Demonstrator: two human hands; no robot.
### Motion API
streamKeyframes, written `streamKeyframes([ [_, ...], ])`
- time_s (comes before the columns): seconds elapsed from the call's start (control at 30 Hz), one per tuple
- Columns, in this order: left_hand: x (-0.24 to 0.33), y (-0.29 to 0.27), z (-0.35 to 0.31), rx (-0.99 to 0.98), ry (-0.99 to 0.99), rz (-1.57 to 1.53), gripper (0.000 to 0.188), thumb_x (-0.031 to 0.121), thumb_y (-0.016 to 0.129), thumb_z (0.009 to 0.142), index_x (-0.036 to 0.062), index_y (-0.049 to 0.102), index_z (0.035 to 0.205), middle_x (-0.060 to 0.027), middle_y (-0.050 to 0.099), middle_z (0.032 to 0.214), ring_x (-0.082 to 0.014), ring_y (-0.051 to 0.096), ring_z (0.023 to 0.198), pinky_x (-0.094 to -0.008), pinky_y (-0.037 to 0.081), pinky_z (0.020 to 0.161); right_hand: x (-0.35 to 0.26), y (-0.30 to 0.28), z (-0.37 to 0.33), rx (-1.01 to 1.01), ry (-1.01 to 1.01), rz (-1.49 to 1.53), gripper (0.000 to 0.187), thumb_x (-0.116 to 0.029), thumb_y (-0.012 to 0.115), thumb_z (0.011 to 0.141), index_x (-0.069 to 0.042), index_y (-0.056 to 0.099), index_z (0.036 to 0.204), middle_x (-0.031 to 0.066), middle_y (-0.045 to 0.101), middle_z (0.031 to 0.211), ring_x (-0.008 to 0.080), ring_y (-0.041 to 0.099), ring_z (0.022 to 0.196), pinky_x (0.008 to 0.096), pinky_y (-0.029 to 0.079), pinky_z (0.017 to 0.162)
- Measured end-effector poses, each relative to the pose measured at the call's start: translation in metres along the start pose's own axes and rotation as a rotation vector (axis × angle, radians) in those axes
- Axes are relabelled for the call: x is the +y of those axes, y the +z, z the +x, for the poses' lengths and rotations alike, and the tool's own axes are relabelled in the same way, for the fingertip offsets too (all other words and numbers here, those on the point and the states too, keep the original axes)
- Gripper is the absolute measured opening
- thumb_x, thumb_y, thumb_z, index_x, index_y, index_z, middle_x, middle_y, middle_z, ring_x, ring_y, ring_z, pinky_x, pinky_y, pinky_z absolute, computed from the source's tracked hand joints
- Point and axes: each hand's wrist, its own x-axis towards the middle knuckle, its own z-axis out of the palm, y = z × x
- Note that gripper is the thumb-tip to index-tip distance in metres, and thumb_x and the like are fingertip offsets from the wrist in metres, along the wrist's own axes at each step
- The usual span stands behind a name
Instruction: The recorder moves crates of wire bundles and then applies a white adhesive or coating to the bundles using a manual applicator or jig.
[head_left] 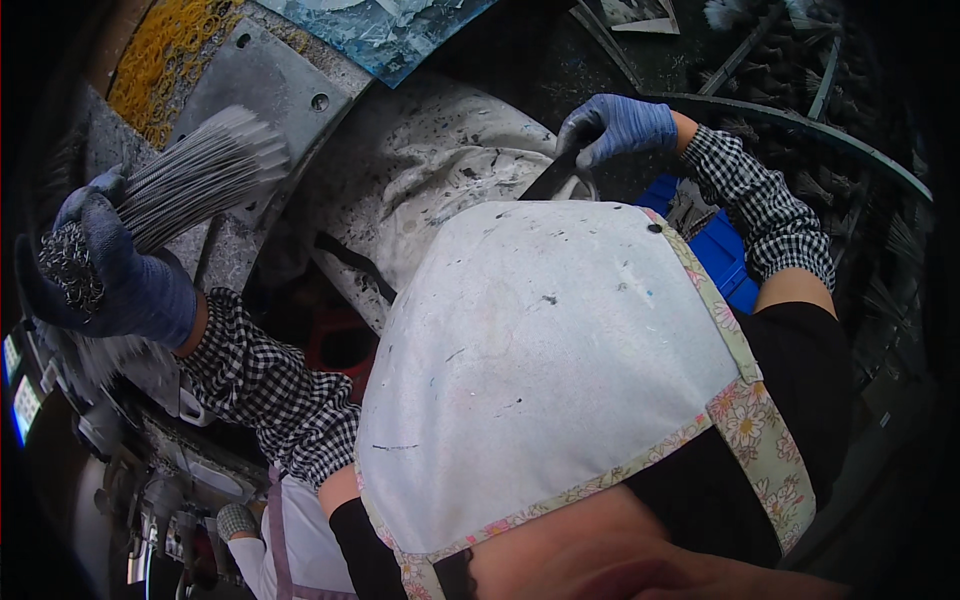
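My left hand (125, 255), in a blue-grey glove, is wrapped round a thick bundle of thin twisted-wire pieces (190, 185). Their looped ends stick out below the fist, and their pale tips fan out over a grey metal plate (262, 85). My right hand (617, 128), gloved alike, is closed on a flat black strip-like thing (552, 178) above the edge of my white apron. I cannot make out its exact kind. A pale curved piece shows beside it, partly hidden.
Yellow rings (165, 65) lie beyond the plate. A stained whitish cloth (430, 165) spreads ahead of my apron. A blue bin (722, 255) stands under my right forearm. Dark divided trays with brush-like bundles (850, 90) fill the right. Another person's sleeve (255, 565) shows lower left.
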Motion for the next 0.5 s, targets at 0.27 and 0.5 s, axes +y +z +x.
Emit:
streamKeyframes([
  [0.27,-0.001,-0.004,0.003,-0.052,0.063,0.287,0.046,-0.001,0.067,0.085,-0.0122,0.041,0.12,-0.0219,0.067,0.08,-0.0278,0.068,0.069,-0.0371,0.062,0.065,0.029,-0.006,0.004,0.006,-0.09,0.013,0.033,-0.016,0.071,0.087,-0.001,0.066,0.116,0.0091,0.07,0.105,0.0148,0.064,0.097,0.0288,0.051,0.092],
  [0.5,0.034,0.021,0.0,0.053,-0.036,0.423,0.068,-0.002,0.069,0.083,0.0077,0.033,0.139,-0.0213,0.066,0.088,-0.0297,0.069,0.075,-0.0395,0.062,0.069,0.001,-0.003,0.003,0.309,-0.267,0.018,0.053,-0.036,0.056,0.096,-0.007,0.048,0.141,0.0125,0.055,0.135,0.0242,0.05,0.128,0.04,0.039,0.109],
])
